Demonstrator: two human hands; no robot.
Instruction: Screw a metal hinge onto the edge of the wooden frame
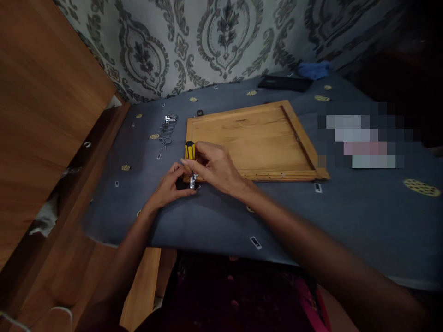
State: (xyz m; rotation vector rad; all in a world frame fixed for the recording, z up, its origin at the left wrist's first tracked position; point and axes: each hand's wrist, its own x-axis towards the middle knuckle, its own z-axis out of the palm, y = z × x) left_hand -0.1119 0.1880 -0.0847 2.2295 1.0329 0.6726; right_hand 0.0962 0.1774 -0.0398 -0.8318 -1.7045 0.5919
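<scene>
screwdriver (190,150) partly hidden by right hand (217,167); pixelated patch (360,134) unreadable

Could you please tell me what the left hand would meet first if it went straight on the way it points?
The left hand would probably meet the silver hinge first, with the framed wooden panel close behind, though depth there is hard to judge.

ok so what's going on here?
A person's right hand holds a yellow-and-black screwdriver upright, pointing down at a shiny metal fitting by the near left corner of a framed wooden panel. The left hand is at the fitting, seemingly steadying it. More metal pieces lie left of the panel on the blue-grey cloth.
</scene>
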